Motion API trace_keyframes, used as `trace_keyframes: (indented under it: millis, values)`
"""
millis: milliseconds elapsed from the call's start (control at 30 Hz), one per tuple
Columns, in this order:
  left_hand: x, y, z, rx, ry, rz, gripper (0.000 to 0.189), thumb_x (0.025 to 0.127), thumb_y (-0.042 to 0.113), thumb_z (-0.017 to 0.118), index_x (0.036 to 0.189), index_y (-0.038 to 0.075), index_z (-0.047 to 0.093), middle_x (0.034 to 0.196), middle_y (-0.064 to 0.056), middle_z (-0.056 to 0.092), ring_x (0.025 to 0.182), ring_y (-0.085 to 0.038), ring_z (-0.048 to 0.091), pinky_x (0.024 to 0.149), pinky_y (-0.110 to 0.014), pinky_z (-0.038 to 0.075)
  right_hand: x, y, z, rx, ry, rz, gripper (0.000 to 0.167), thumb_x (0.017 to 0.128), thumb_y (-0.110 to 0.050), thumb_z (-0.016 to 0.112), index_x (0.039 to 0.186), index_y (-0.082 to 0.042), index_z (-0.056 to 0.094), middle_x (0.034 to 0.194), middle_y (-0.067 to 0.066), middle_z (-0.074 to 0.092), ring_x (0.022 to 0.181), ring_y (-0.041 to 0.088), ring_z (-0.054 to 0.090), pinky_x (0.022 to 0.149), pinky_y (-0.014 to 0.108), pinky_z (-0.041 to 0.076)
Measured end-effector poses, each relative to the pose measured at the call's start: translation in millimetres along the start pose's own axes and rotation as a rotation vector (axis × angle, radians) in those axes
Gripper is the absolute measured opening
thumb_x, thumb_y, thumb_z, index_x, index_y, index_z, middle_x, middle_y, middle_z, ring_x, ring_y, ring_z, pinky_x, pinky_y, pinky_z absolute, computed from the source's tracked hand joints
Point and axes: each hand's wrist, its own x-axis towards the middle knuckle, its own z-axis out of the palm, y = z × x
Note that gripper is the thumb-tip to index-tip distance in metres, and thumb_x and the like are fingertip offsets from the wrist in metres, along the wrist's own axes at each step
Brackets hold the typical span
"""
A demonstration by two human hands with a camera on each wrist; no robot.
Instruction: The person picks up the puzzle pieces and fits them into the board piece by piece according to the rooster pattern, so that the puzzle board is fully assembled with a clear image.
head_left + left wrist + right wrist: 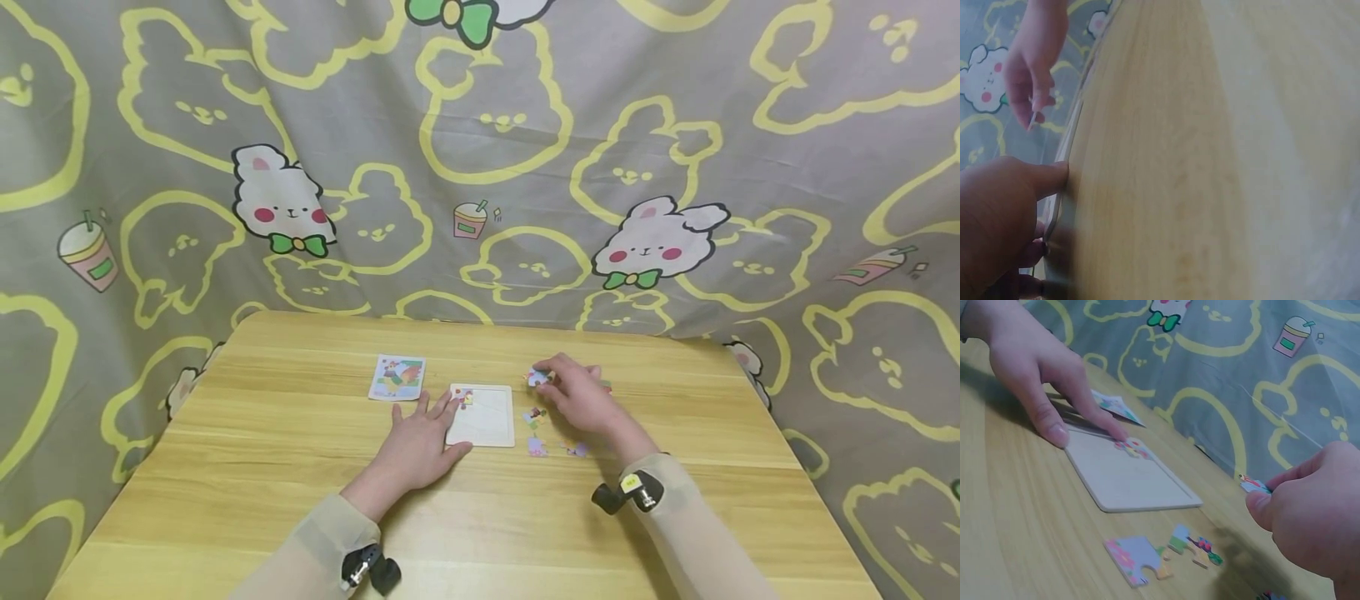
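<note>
The left hand [420, 446] rests fingers spread along the left side of a square white puzzle tray [486, 425]. In the right wrist view its thumb is at the tray's corner and its index fingertip is right at a colourful puzzle piece [1132, 448] in the tray's upper left corner. To the right of the tray, the right hand [585, 398] pinches another puzzle piece [536, 378] between thumb and fingers, raised above the table in the right wrist view. Loose puzzle pieces [1124, 557] lie between the tray and the right arm, one with a pink flower on lilac.
A printed picture card [397, 377] of a colourful bird lies left of the tray. Another loose piece [607, 387] shows partly behind the right hand. The wooden table [285, 467] ends at a grey curtain [390, 100] with cartoon prints.
</note>
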Motion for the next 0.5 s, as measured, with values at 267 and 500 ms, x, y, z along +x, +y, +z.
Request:
trace_keyframes:
  millis: [267,500]
  values:
    - [-0.8,0.0,-0.8,-0.004,-0.001,-0.005,0.079,0.103,0.058,0.060,0.161,0.007,0.045,0.167,-0.011,0.040,0.151,-0.052,0.032,0.108,-0.085,0.023,6.3,-9.8,10.7,-0.008,-0.036,-0.026,0.036,0.105,-0.020,0.070,0.139,-0.012,0.065,0.109,-0.009,0.062,0.088,0.006,0.062,0.095,0.049,0.022]
    - [-0.3,0.2,-0.3,0.005,-0.016,-0.010,0.079,0.103,0.059,0.058,0.162,0.008,0.044,0.168,-0.010,0.038,0.151,-0.051,0.031,0.109,-0.085,0.023,10.2,-21.1,18.1,-0.018,-0.052,-0.047,0.034,0.105,-0.021,0.070,0.137,-0.012,0.066,0.112,-0.008,0.064,0.091,0.011,0.059,0.089,0.044,0.023]
